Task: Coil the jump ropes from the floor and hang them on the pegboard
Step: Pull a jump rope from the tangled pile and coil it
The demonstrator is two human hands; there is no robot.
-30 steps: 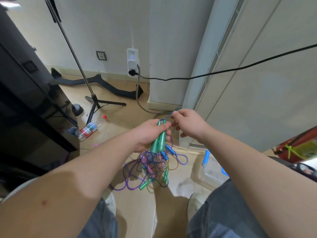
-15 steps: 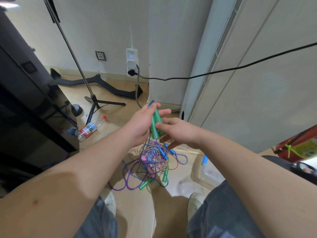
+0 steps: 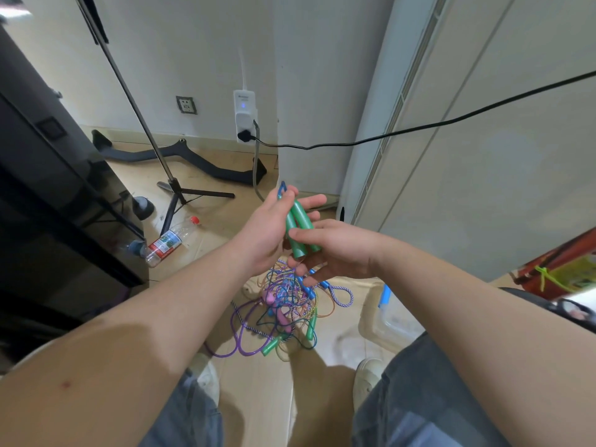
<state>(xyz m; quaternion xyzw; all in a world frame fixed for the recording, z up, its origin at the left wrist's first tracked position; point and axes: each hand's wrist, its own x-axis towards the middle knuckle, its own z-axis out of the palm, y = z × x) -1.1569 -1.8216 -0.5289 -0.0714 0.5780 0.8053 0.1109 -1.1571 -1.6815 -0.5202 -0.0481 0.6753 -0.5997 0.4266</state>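
Observation:
Two green jump rope handles (image 3: 298, 227) lie side by side across my left hand (image 3: 264, 233), held between its thumb and outstretched fingers. A loop of blue cord (image 3: 282, 188) sticks out above the thumb. My right hand (image 3: 342, 253) pinches the handles' lower ends, thumb on top and fingers underneath. Below them on the floor is a tangled pile of jump ropes (image 3: 287, 304) in purple, blue, pink and green. The pegboard is not in view.
A plastic bottle (image 3: 167, 241) lies on the floor by a tripod stand (image 3: 175, 188). Black furniture (image 3: 48, 188) fills the left side. A black cable (image 3: 419, 127) hangs across the white cabinet. A clear box with a blue latch (image 3: 385, 298) sits by my right shoe (image 3: 367, 375).
Both hands lifted the green handles higher above the pile. My right hand moved from the handles' top end down to their lower end, and my left fingers have straightened.

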